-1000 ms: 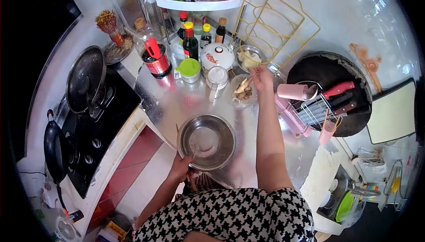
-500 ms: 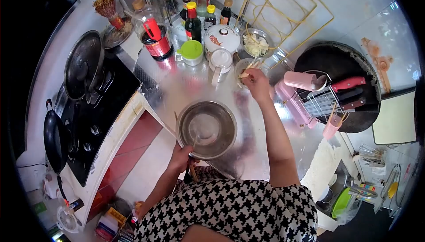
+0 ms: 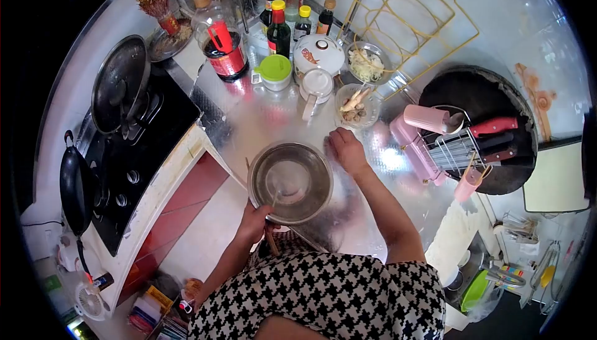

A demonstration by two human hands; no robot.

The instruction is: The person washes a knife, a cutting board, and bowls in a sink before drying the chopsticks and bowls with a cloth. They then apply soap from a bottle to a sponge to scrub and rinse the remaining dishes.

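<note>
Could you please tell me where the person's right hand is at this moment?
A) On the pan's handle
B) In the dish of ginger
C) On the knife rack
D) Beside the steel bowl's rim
D: the right hand sits over the counter close by the rim of the steel bowl, short of the dish and well clear of the knife rack.

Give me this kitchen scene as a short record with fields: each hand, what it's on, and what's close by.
left hand: grips wooden chopsticks at the near rim of the round stainless-steel bowl
right hand: fingers curled, resting on the shiny metal counter beside the bowl's right rim
behind bowl: small clear dish of pale chunks, white lidded pot, green-lidded jar
left of counter: black gas stove with a lidded pan
</note>
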